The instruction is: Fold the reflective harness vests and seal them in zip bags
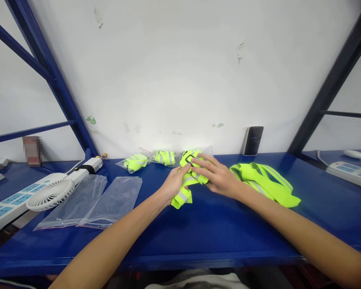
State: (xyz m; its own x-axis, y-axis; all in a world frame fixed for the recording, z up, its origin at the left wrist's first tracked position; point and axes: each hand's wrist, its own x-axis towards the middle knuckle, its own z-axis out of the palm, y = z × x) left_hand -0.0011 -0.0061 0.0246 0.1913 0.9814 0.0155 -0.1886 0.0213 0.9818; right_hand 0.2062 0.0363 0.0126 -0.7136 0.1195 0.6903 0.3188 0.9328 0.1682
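Between my hands is a bundled neon-yellow reflective strap (184, 195) with grey stripes and a black buckle on top. My left hand (173, 184) grips it from the left, thumb over the folds. My right hand (218, 176) lies over its right side with the fingers across the folds. A short end of the strap hangs below my left hand. Just behind, a clear bag partly hidden by my hands leans near the wall. To the right lies another loose yellow reflective strap (267, 184), looped on the table.
Two bagged yellow straps, one bag (135, 162) left of the other (165, 157), lie by the wall. Flat clear plastic bags (117, 200) rest at left, beside a white fan (51, 194) and power strip (18, 198). A black-fronted device (253, 141) stands behind on the blue table (228, 228).
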